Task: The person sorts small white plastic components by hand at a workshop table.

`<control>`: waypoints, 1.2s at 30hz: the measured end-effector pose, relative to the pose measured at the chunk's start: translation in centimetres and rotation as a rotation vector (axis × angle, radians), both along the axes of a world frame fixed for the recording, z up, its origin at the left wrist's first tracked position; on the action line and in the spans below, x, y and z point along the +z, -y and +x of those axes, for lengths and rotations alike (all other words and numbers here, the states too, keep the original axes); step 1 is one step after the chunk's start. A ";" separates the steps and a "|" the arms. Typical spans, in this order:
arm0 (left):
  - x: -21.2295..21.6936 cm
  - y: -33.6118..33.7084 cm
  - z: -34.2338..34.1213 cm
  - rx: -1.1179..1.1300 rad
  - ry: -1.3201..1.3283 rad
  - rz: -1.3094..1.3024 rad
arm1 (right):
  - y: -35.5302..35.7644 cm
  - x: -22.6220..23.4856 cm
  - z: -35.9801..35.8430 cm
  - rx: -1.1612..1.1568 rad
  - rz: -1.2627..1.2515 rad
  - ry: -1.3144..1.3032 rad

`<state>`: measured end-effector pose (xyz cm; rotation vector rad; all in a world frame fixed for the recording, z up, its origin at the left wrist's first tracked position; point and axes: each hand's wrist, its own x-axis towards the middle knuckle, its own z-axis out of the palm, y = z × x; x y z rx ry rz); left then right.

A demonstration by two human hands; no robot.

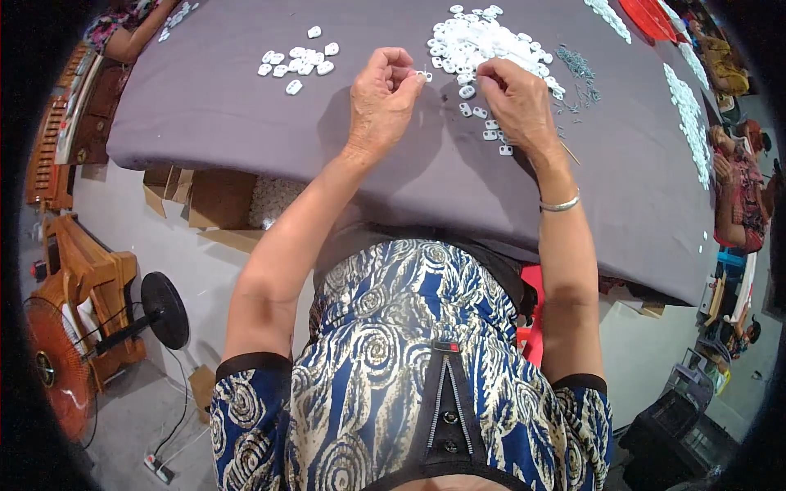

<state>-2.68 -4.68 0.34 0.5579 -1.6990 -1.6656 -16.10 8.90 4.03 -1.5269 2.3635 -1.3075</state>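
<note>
My left hand is closed in a pinch on a small white plastic piece with a hole in it, held just above the grey cloth. Across from it, my right hand has thumb and fingers drawn together at the near edge of a heap of similar white pieces. What those right fingers hold, if anything, is hidden. Several loose white pieces lie beside and under the right hand. A smaller group of white pieces lies left of my left hand. Small grey screws are scattered right of the heap.
A thin stick lies by my right wrist. More white pieces and a red tray are at the far right. Another person's arm rests at the far left edge; people sit to the right. Below stand a cardboard box and a fan.
</note>
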 end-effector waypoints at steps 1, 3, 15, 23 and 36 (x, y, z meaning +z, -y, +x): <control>0.0 0.0 0.0 -0.005 -0.001 0.010 | -0.2 0.0 -0.4 -0.025 0.004 0.022; 0.1 0.0 0.0 -0.005 0.006 -0.004 | -0.3 -0.4 -0.9 0.009 0.003 -0.025; 0.3 -0.9 0.2 -0.113 0.009 0.024 | -0.4 -0.4 -0.8 0.134 0.208 -0.099; 0.9 -1.7 0.4 -0.185 0.068 -0.014 | 0.0 -0.2 -0.2 0.054 0.096 0.201; 0.6 -1.8 0.2 -0.252 0.054 -0.059 | 0.1 0.8 0.6 0.138 -0.009 0.683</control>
